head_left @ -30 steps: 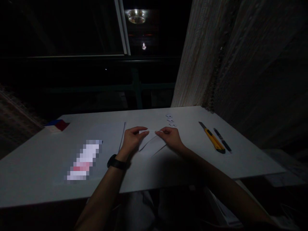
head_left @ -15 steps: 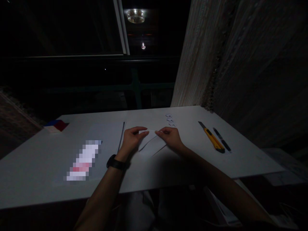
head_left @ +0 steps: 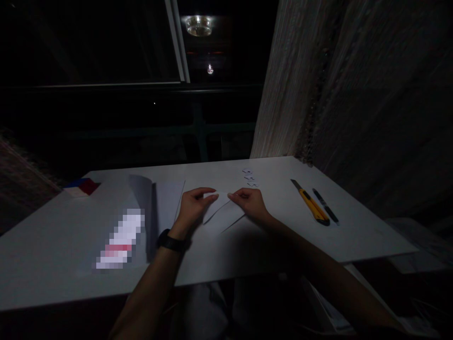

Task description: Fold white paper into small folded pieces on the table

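A white sheet of paper (head_left: 223, 212) is held between my hands above the middle of the table. My left hand (head_left: 194, 204), with a dark watch on its wrist, pinches the paper's upper left edge between thumb and fingers. On the upper right edge, my right hand (head_left: 249, 201) pinches it the same way. The paper looks folded, and a slanting edge runs across it. Under the fingers, parts of the paper are hidden. Left of my left hand, a page (head_left: 144, 212) of a paper stack or booklet stands lifted and curled.
On the white table (head_left: 283, 250) lie a yellow box cutter (head_left: 311, 204) with its blade out and a dark pen (head_left: 325, 206), both at right. Small cut paper pieces (head_left: 250, 178) lie beyond my hands. A coloured cube (head_left: 82, 187) sits far left, near a blurred-out bright object (head_left: 122, 238).
At the left, a page that lay flat has risen and curled over toward the left. My hands keep their pinch on the paper and have barely moved.
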Demonstrator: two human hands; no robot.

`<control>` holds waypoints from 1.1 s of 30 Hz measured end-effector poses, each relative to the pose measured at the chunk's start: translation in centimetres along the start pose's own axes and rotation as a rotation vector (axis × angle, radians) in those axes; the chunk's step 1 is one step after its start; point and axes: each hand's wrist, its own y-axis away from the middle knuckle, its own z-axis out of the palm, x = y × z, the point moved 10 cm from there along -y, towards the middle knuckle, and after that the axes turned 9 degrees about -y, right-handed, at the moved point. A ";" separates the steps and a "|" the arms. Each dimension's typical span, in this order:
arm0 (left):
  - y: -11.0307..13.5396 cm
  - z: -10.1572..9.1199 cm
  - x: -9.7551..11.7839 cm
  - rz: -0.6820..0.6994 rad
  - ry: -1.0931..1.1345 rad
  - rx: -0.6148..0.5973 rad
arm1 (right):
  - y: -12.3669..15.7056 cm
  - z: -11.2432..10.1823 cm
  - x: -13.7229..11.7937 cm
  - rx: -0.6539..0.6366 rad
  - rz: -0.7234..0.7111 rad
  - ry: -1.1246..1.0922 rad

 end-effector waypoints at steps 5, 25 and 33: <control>0.1 -0.1 0.1 -0.014 0.018 0.010 | 0.0 0.0 0.1 0.001 -0.003 -0.001; 0.1 2.0 -3.1 -0.290 0.507 -0.130 | -0.1 -0.2 0.8 -0.025 0.050 -0.092; 0.3 2.6 -3.7 -0.366 0.554 -0.181 | -0.2 -0.4 1.5 -0.009 0.081 -0.106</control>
